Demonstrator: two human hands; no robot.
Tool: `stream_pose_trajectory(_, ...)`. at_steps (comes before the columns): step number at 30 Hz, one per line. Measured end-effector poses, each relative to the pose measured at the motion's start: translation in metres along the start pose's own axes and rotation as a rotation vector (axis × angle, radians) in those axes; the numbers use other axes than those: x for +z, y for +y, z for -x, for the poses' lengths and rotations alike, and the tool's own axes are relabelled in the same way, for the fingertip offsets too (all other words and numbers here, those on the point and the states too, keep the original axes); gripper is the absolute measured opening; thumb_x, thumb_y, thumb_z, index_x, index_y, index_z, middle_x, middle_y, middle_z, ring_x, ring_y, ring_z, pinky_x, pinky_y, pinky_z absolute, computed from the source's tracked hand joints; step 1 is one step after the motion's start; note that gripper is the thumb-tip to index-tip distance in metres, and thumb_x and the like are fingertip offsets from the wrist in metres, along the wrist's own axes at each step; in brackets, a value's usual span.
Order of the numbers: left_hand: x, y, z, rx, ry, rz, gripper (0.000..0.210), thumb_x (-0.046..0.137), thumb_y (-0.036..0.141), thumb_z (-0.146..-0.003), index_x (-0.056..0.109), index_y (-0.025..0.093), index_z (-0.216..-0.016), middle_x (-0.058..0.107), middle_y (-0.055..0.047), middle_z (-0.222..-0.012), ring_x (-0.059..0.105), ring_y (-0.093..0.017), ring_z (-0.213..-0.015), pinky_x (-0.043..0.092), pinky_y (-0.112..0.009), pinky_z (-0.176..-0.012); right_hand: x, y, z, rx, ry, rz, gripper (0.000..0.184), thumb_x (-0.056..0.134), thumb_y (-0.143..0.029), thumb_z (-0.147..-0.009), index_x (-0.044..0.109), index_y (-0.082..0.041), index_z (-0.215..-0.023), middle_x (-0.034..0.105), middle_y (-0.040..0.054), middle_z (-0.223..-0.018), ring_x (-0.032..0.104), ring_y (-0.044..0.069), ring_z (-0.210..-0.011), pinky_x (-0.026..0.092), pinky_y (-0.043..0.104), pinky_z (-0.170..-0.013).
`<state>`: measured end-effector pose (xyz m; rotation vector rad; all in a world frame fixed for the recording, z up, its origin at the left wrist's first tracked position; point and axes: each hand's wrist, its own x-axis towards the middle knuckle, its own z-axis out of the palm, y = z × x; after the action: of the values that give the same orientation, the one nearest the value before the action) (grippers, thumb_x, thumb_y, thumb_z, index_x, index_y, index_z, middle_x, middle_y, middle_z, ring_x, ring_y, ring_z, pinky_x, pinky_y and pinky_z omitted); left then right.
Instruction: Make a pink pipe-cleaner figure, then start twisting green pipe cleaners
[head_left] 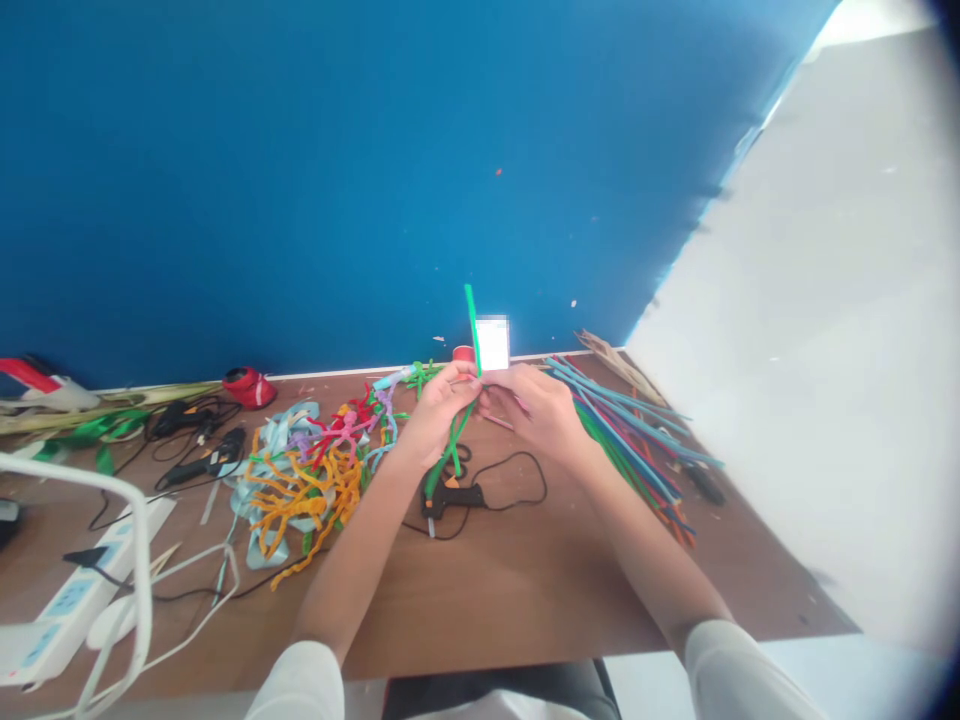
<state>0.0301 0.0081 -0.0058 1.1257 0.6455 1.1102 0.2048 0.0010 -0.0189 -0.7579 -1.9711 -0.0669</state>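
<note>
Green pipe cleaners point(472, 318) are pinched between my two hands over the middle of the table. One end sticks up above the fingers, and other green lengths hang down below. My left hand point(444, 405) closes on them from the left, its thumb and fingers together. From the right, my right hand point(538, 400) meets it with bent fingers; its fingertips are close against the same pipe cleaners. Where the fingers meet, the strands are partly hidden. Just below the hands lies a black glue gun point(459, 497) with an orange tip and a cord.
Orange fuzzy figures point(315, 500) and coloured ones lie piled at left. A bundle of blue, green and purple pipe cleaners point(630, 410) lies at right. A power strip point(90, 580), white metal frame point(142, 560) and another glue gun point(206, 462) occupy the left. The blue wall point(337, 180) stands behind.
</note>
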Motion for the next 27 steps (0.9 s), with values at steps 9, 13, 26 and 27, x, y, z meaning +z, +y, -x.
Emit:
stream_pose_trajectory(9, -0.012, -0.004, -0.004, -0.012, 0.065, -0.114, 0.035, 0.08, 0.038, -0.078, 0.061, 0.015, -0.097, 0.065, 0.001, -0.074, 0.063, -0.012, -0.07, 0.05, -0.023, -0.071, -0.01, 0.001, -0.003, -0.173, -0.167, 0.151, 0.039, 0.049, -0.005, -0.093, 0.061, -0.02, -0.127, 0.074, 0.0079, -0.117, 0.066, 0.023, -0.107, 0.052, 0.039, -0.088)
stream_pose_trajectory(13, -0.014, -0.004, -0.006, -0.006, 0.064, -0.078, 0.033, 0.08, 0.036, -0.078, 0.063, 0.014, -0.096, 0.067, 0.0, -0.076, 0.063, -0.011, -0.074, 0.048, -0.021, -0.074, -0.011, -0.002, -0.005, -0.237, -0.251, 0.304, 0.032, 0.055, -0.013, -0.096, 0.061, -0.019, -0.126, 0.071, 0.0075, -0.126, 0.064, 0.024, -0.111, 0.049, 0.038, -0.086)
stream_pose_trajectory(26, -0.006, -0.018, -0.008, 0.007, 0.072, 0.065, 0.035, 0.087, 0.032, -0.07, 0.066, 0.014, -0.091, 0.071, -0.001, -0.08, 0.066, -0.012, -0.077, 0.047, -0.021, -0.071, 0.008, 0.0, 0.0, -0.265, -0.05, 0.414, 0.014, 0.059, -0.015, -0.095, 0.065, -0.017, -0.107, 0.076, 0.008, -0.108, 0.065, 0.02, -0.087, 0.043, 0.034, -0.07)
stream_pose_trajectory(27, -0.005, -0.019, -0.009, 0.005, 0.074, 0.077, 0.034, 0.087, 0.031, -0.069, 0.066, 0.014, -0.089, 0.071, -0.001, -0.081, 0.066, -0.012, -0.08, 0.047, -0.021, -0.072, 0.008, 0.0, 0.0, -0.269, -0.071, 0.401, 0.016, 0.058, -0.014, -0.095, 0.065, -0.016, -0.109, 0.076, 0.0086, -0.11, 0.065, 0.021, -0.089, 0.044, 0.035, -0.071)
